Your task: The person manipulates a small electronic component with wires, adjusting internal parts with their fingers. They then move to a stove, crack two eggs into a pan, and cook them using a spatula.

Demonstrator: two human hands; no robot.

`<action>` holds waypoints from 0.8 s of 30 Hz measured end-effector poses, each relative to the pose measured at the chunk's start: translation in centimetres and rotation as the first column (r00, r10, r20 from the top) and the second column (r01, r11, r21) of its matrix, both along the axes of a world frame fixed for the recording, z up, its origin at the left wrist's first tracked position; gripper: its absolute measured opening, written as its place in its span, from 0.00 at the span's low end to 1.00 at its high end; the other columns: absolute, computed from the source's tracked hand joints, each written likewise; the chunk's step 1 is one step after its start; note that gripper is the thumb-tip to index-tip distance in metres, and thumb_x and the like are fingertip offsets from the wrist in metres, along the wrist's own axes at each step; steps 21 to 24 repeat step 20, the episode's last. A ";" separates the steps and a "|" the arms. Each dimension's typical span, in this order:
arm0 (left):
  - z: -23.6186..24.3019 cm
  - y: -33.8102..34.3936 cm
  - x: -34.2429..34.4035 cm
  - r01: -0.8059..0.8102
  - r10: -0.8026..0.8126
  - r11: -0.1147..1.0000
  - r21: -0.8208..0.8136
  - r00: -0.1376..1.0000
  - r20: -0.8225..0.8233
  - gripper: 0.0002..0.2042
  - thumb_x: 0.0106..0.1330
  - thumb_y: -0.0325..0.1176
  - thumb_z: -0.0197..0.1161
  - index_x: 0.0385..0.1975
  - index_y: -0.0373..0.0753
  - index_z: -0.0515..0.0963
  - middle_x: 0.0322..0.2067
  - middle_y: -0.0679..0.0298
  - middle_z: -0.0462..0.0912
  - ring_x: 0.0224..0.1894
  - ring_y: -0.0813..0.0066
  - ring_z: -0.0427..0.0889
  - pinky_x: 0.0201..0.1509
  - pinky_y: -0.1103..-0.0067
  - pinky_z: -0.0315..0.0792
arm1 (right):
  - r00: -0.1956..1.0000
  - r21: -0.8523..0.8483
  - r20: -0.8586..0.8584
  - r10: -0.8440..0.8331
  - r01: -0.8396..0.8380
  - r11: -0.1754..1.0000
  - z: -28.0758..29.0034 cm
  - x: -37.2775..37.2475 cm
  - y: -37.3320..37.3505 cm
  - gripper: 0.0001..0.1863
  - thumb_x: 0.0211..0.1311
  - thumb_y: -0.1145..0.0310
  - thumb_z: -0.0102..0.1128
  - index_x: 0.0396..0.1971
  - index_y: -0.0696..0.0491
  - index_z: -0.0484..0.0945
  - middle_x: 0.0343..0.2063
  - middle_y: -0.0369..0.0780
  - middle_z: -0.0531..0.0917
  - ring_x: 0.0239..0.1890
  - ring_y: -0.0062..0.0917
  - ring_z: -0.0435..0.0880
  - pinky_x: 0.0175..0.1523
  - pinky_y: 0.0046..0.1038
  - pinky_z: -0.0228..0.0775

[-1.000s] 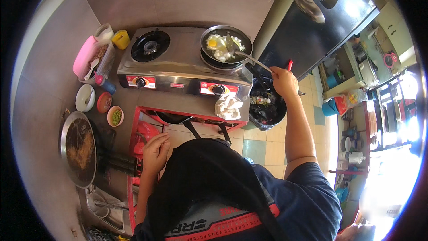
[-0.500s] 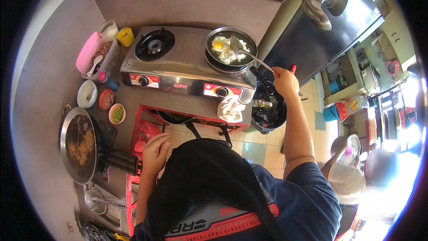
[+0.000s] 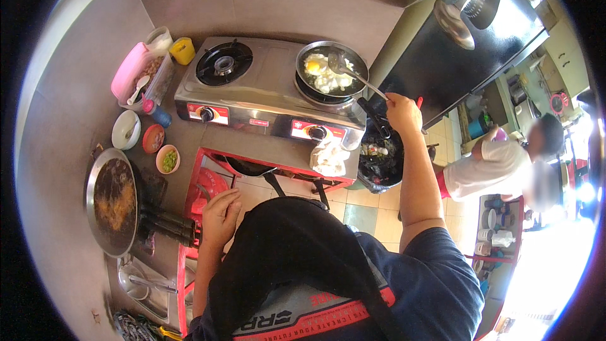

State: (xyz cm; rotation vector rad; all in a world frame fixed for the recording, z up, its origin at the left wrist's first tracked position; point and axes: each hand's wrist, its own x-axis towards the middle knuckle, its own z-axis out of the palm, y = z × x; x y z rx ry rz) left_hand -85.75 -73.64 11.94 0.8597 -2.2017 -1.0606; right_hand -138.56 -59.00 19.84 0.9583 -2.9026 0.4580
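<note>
My right hand (image 3: 403, 112) is closed around the handle of a metal spatula (image 3: 363, 78). Its blade rests on a frying egg (image 3: 324, 71), white with a yellow yolk, in a dark frying pan (image 3: 307, 84). That pan sits on the right burner of a two-burner gas stove (image 3: 268, 98); its black handle points toward me, below my right wrist. My left hand (image 3: 220, 216) hangs beside the red-edged counter with fingers loosely curled, touching no visible thing. Nearest to it are the black handles of a large pan (image 3: 95, 215) holding brown crumbs.
Left of the stove stand a pink-lidded container (image 3: 165, 82), a blue bottle (image 3: 156, 113), a white bowl (image 3: 118, 137) and a bowl of chopped greens (image 3: 168, 160). A white cloth (image 3: 328, 158) lies at the stove's front. A lined bin (image 3: 385, 173) and another person (image 3: 492, 167) are at right.
The person at right has moved, now standing nearer the shelves in fuller view. The view has shifted slightly. My right hand keeps the spatula on the egg; my left hand stays in place.
</note>
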 end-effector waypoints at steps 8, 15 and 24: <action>-0.1 0.1 0.1 -0.003 0.003 1.000 -0.001 1.000 0.009 0.13 0.73 0.31 0.68 0.51 0.30 0.89 0.53 0.49 0.91 0.58 0.55 0.90 0.66 0.67 0.79 | 1.000 -0.008 -0.018 0.021 -0.021 1.000 -0.8 -0.8 -1.2 0.17 0.74 0.59 0.59 0.56 0.37 0.90 0.48 0.49 0.92 0.54 0.48 0.90 0.58 0.46 0.82; -0.4 0.3 0.1 -0.013 0.013 1.000 -0.009 1.000 0.007 0.13 0.73 0.30 0.68 0.51 0.30 0.89 0.53 0.48 0.91 0.58 0.55 0.90 0.65 0.68 0.79 | 0.999 -0.042 -0.012 0.032 -0.033 0.999 -1.4 -0.7 -2.2 0.17 0.73 0.59 0.59 0.56 0.38 0.90 0.48 0.49 0.91 0.54 0.48 0.90 0.58 0.46 0.82; -0.7 0.3 0.3 -0.017 0.017 1.000 0.005 1.000 0.000 0.13 0.74 0.31 0.68 0.51 0.30 0.89 0.53 0.48 0.91 0.58 0.55 0.90 0.66 0.68 0.79 | 1.000 -0.026 0.013 -0.008 0.009 1.000 -1.2 -0.6 -2.5 0.18 0.75 0.57 0.59 0.59 0.37 0.90 0.49 0.49 0.92 0.55 0.47 0.91 0.60 0.44 0.82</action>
